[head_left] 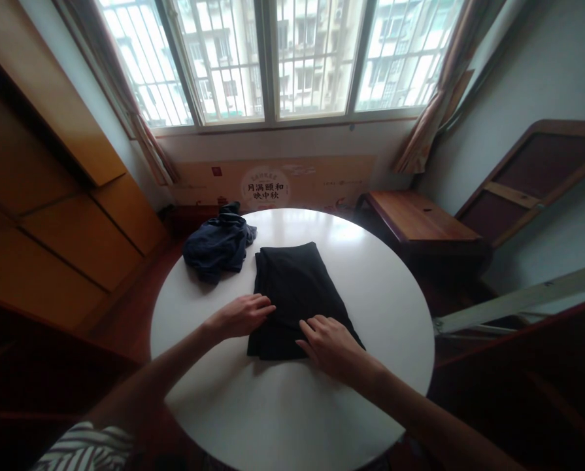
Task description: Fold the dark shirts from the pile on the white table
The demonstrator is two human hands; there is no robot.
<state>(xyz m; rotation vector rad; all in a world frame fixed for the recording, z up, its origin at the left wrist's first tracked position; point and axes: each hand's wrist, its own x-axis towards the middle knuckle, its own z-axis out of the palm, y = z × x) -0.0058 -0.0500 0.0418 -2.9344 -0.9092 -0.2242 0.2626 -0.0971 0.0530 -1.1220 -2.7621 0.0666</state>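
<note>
Round white worktop (292,418) carries a folded black garment (297,288), soft and limp, best taken by its edges; left hand (240,316) and right hand (329,347) lie open on it, grasping nothing.

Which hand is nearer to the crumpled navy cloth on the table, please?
Left. The left hand rests on the edge of the folded black cloth, below and right of the crumpled navy cloth. The right hand lies farther away, on the black cloth's lower right.

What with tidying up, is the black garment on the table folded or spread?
Folded: the black garment lies as a squared stack under the left hand and right hand.
</note>
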